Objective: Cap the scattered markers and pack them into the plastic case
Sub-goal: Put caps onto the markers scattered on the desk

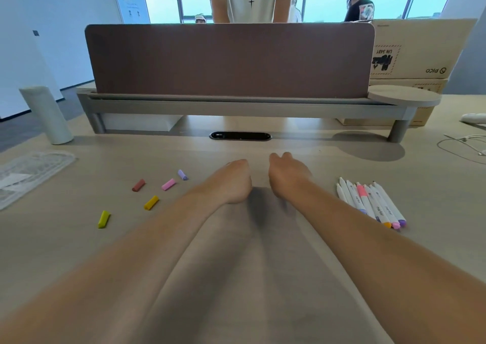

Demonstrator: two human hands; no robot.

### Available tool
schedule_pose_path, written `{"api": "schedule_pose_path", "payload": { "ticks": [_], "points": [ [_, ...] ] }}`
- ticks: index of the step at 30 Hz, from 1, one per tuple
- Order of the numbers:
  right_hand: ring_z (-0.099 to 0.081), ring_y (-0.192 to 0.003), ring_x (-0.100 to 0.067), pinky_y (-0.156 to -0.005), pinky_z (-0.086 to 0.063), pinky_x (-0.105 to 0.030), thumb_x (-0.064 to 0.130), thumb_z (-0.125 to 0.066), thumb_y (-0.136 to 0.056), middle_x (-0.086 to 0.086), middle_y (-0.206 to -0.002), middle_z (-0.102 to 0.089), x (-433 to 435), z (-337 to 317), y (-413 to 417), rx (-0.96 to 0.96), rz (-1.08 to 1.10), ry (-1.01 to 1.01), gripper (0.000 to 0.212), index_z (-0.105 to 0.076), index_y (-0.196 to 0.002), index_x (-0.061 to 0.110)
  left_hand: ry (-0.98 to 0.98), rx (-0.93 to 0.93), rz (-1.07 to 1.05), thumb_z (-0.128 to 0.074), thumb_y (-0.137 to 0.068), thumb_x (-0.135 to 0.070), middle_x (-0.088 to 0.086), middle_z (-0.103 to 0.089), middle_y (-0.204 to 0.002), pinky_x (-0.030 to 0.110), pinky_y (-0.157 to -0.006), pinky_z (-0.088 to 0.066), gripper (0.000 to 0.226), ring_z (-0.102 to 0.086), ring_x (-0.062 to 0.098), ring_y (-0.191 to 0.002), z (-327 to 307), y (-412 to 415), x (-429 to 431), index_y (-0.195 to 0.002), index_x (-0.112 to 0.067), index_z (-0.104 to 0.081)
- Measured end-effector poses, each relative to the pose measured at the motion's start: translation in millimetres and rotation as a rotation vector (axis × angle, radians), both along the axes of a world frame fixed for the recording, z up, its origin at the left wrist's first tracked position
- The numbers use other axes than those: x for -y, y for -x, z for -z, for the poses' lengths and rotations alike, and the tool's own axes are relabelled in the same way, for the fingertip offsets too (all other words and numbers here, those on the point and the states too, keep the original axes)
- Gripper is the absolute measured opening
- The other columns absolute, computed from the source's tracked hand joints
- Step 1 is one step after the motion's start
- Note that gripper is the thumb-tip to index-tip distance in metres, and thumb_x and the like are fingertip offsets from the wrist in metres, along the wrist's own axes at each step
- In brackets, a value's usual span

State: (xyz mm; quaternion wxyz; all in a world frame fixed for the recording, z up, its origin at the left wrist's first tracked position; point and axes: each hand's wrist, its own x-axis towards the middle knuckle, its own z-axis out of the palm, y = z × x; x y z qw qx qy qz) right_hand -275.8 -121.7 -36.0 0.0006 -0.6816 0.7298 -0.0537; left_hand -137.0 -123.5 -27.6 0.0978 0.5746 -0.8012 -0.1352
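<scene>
Left hand (231, 180) and right hand (286, 175) rest fisted side by side, gripping nothing visible. Caps (168, 184) lie at nine o'clock, markers (373, 201) at three.

Dark-red cap (138, 185), pink cap (168, 184), lilac cap (182, 174), yellow cap (151, 202), lime cap (104, 219); white markers (370, 201).

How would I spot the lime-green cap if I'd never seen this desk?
Find the brown divider across the back, then look down-left to the loose caps on the tabletop. The lime-green cap lies nearest the camera and farthest left, below-left of the yellow cap.
</scene>
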Motion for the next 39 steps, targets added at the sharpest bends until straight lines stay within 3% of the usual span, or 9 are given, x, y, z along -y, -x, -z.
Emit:
{"api": "schedule_pose_path", "payload": {
  "ticks": [6, 9, 12, 16, 20, 23, 26, 30, 39],
  "points": [
    [-0.052, -0.118, -0.039, -0.089, -0.047, -0.045, 0.003, -0.051, -0.090, -0.017, -0.131, -0.044, 10.8, 7.9, -5.5, -0.028, 0.052, -0.083, 0.045, -0.044, -0.134, 0.008, 0.013, 0.034, -0.021, -0.036, -0.092, 0.005, 0.012, -0.054, -0.105, 0.034, -0.049, -0.012, 0.029, -0.045, 0.023, -0.085, -15.8, -14.0, -15.0, -0.113, -0.005, -0.052],
    [-0.052, -0.118, -0.040, -0.090, -0.046, -0.047, 0.002, -0.046, -0.091, -0.017, -0.133, -0.043, 8.2, 8.1, -7.1, -0.053, 0.055, -0.088, 0.044, -0.043, -0.134, 0.008, 0.004, 0.063, -0.046, -0.034, -0.087, 0.009, 0.018, -0.054, -0.104, 0.036, -0.049, -0.018, 0.030, -0.041, 0.027, -0.086, -15.7, -24.0, -17.0, -0.103, -0.005, -0.055],
    [-0.052, -0.118, -0.041, -0.092, -0.045, -0.047, -0.001, -0.046, -0.090, -0.017, -0.132, -0.044, 3.0, 5.4, -15.2, -0.020, 0.024, -0.109, 0.042, -0.046, -0.132, 0.003, -0.033, 0.078, -0.067, -0.035, -0.087, 0.007, 0.021, -0.058, -0.107, 0.063, -0.092, -0.041, 0.031, -0.049, 0.032, -0.092, -12.8, -41.6, -17.6, -0.098, -0.010, -0.058],
    [-0.060, -0.105, -0.034, -0.075, -0.042, -0.033, 0.001, -0.055, -0.087, -0.016, -0.117, -0.060, -11.7, 6.4, -40.0, 0.060, -0.148, -0.060, 0.030, -0.053, -0.117, 0.004, -0.010, 0.097, -0.088, -0.040, -0.086, 0.007, 0.022, -0.061, -0.117, 0.043, -0.100, -0.045, 0.034, -0.057, 0.035, -0.106, -10.3, -66.9, -25.1, -0.108, 0.002, -0.066],
    [-0.059, -0.106, -0.034, -0.076, -0.045, -0.034, 0.004, -0.050, -0.089, -0.015, -0.116, -0.061, -27.7, 5.0, -73.8, 0.098, -0.285, -0.027, 0.031, -0.051, -0.121, 0.005, 0.002, 0.165, -0.092, -0.036, -0.095, 0.000, 0.009, -0.056, -0.132, 0.020, -0.058, -0.029, 0.035, -0.052, 0.025, -0.118, -18.6, -91.8, -47.6, -0.119, -0.008, -0.060],
    [-0.059, -0.108, -0.032, -0.084, -0.048, -0.032, 0.004, -0.051, -0.090, -0.014, -0.119, -0.062, -35.4, 5.0, -96.5, 0.089, -0.334, -0.057, 0.032, -0.058, -0.121, 0.008, -0.063, 0.175, -0.085, -0.038, -0.101, -0.016, 0.011, -0.052, -0.139, 0.027, -0.080, -0.035, 0.033, -0.051, 0.023, -0.123, -11.9, -117.2, -54.6, -0.126, -0.007, -0.057],
    [-0.058, -0.106, -0.031, -0.076, -0.042, -0.029, 0.008, -0.051, -0.093, -0.014, -0.118, -0.060, -42.4, 5.2, -113.5, 0.125, -0.344, -0.048, 0.025, -0.056, -0.117, 0.008, -0.112, 0.211, -0.061, -0.058, -0.092, -0.047, 0.006, -0.060, -0.118, 0.036, -0.103, -0.033, 0.034, -0.050, 0.018, -0.125, -4.6, -139.2, -63.4, -0.102, -0.015, -0.063],
    [-0.057, -0.107, -0.030, -0.074, -0.037, -0.028, 0.013, -0.050, -0.096, -0.014, -0.119, -0.059, -47.9, 4.8, -129.2, 0.175, -0.314, -0.060, 0.025, -0.050, -0.121, 0.008, -0.124, 0.157, 0.001, -0.073, -0.081, -0.046, -0.002, -0.057, -0.095, 0.029, -0.072, -0.039, 0.034, -0.053, 0.017, -0.092, -0.7, -151.4, -76.3, -0.096, -0.019, -0.061],
    [-0.056, -0.113, -0.028, -0.075, -0.032, -0.024, 0.005, -0.044, -0.097, -0.012, -0.134, -0.055, -54.0, -3.5, -151.9, 0.179, -0.322, -0.112, 0.046, -0.038, -0.142, 0.011, -0.061, 0.119, -0.083, -0.053, -0.098, -0.032, 0.011, -0.060, -0.115, 0.031, -0.080, -0.041, 0.024, -0.057, 0.029, -0.107, 8.3, -162.2, -79.6, -0.105, -0.010, -0.060]
  ]
}}
